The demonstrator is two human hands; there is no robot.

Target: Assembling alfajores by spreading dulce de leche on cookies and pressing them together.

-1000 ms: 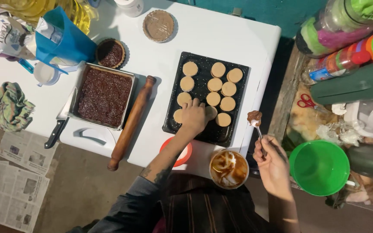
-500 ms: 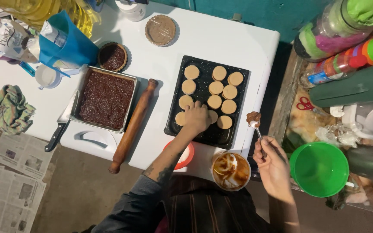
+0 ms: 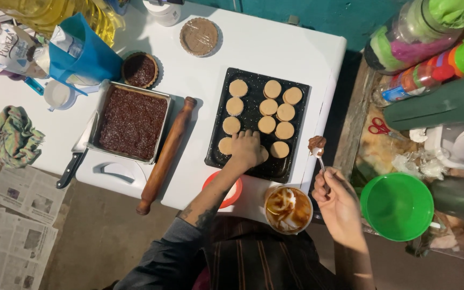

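the left hand [image 3: 246,150] reaches onto the black tray [image 3: 291,166] on the white worktop [image 3: 275,48], fingers curled down over a biscuit at the near edge of the tray; whether they pinch it i cannot tell, since the hand hides it. the other round biscuits [image 3: 268,107] lie in rows on the tray, close together.

the right hand [image 3: 339,201] is off the right edge of the worktop, fingers pressed together around the handle of a spoon [image 3: 320,160]. the spoon points up and away, its bowl loaded with a brown lump [image 3: 317,143] just beside the tray's right side.

a tub [image 3: 288,209] smeared with brown spread sits at the near edge of the worktop, between the two hands. a red lid [image 3: 226,196] lies under the left forearm.

left of the tray lies a rolling pin [image 3: 166,156], then a metal pan [image 3: 131,123] of dark filling, with a knife [image 3: 73,166] beside it. a green bowl [image 3: 397,207] stands to the right of the right hand.
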